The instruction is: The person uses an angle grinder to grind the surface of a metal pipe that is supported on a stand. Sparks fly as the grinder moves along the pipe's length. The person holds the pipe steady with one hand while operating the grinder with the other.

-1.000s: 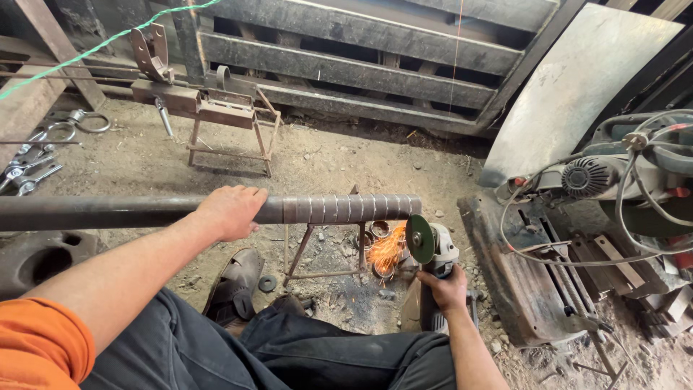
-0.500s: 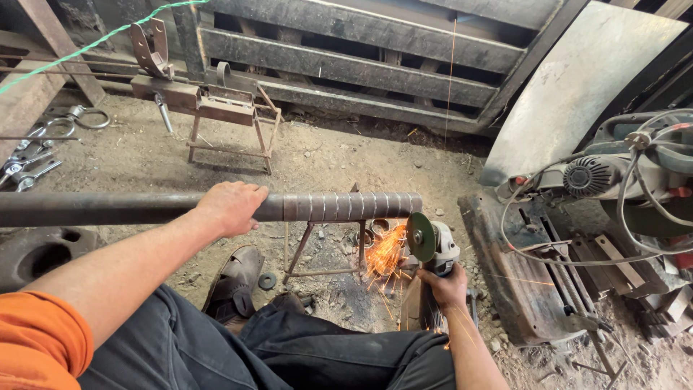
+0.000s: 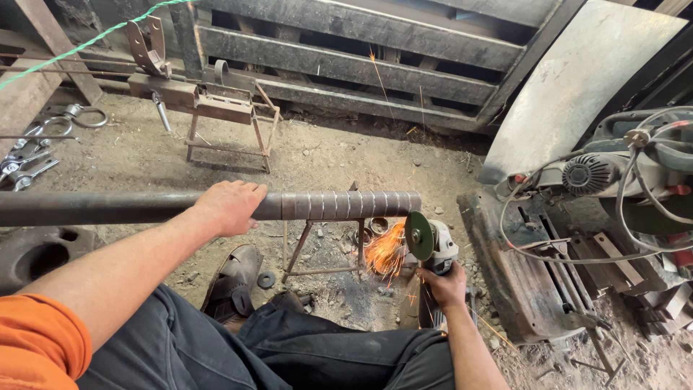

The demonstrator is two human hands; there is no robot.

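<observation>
1. Grey steel pipe lies level, long axis running left-right; its grooved end sits on a small metal stand.
2. Left hand rests on the pipe, fingers curled over its top, just left of the grooves.
3. Right hand is wrapped tight on the angle grinder; its disc meets the pipe's end, up and left of those fingers. Orange sparks fall beneath.
4. No containers nearby.

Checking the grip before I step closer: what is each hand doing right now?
Left hand: closed over the steel pipe, holding it.
Right hand: shut on the angle grinder, sparks at its disc.
</observation>
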